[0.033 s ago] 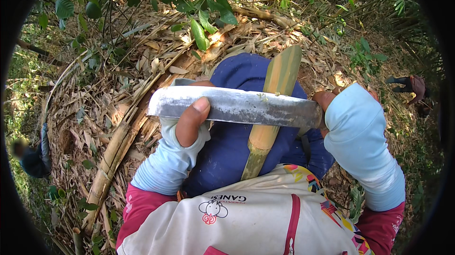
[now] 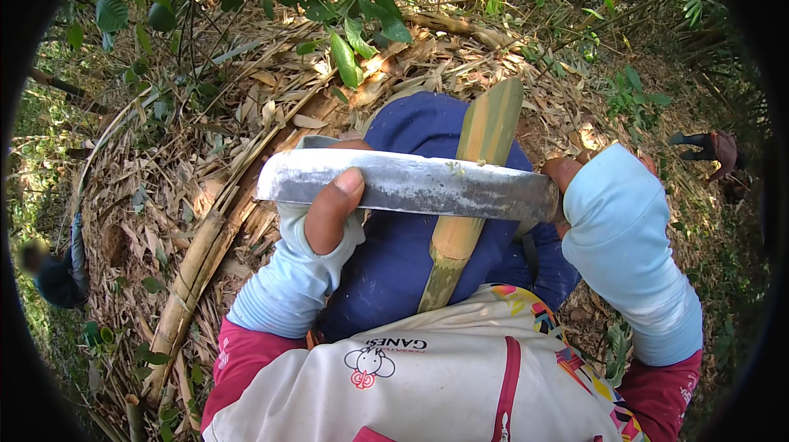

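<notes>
A broad machete [image 2: 411,185] lies crosswise in front of me, its grey blade pale along the far edge. My left hand [image 2: 333,210] is closed on the blade's left end, thumb pressed on the flat and the other fingers mostly hidden behind it. At the right end my right hand [image 2: 562,177] is closed round the handle, which fingers and a light blue sleeve largely hide. Beneath the blade a green-and-tan striped bamboo piece [image 2: 491,122] slants over my dark blue trousers [image 2: 411,126], its far end cut at an angle. Small pale shavings sit at the blade's far edge.
Dry leaves and bamboo scraps [image 2: 131,187] cover the ground. A long split piece of wood [image 2: 193,273] lies to my left. Green leafy stems [image 2: 349,56] hang ahead. One person [image 2: 62,273] is at the far left, another [image 2: 722,154] at the far right.
</notes>
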Demonstrator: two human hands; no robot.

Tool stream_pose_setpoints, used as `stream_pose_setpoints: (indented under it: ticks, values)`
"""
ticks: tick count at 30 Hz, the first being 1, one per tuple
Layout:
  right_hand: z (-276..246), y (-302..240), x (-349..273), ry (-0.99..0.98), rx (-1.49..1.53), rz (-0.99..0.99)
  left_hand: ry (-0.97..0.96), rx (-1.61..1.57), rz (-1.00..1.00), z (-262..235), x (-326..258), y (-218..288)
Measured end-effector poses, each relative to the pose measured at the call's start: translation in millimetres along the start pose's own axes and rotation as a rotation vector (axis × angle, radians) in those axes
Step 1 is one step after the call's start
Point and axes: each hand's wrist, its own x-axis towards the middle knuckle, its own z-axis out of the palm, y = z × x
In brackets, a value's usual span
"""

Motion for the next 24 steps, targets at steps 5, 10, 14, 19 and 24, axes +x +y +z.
stream_pose_setpoints:
  ticks: [5,10,14,19,24]
  values:
    - [1.6,2.9,1.5,0.082,-0.005,-0.039,-0.007,0.02,0.032,-4.9,5.7,-3.4]
    - [-7.8,0.4,8.3,0.025,0.002,0.007,0.0,-0.066,0.037,0.9,12.4,-2.1]
    - [-8.0,4.2,13.0,0.054,-0.005,0.011,-0.073,-0.09,0.041,17.7,17.2,14.1]
    - [-12.3,2.8,9.6,0.023,0.0,0.02,-0.022,-0.074,0.054,13.9,14.7,14.7]
    - [-9.2,-6.5,2.4,-0.076,-0.028,0.034,-0.034,0.082,0.042,-3.1,-0.9,11.8]
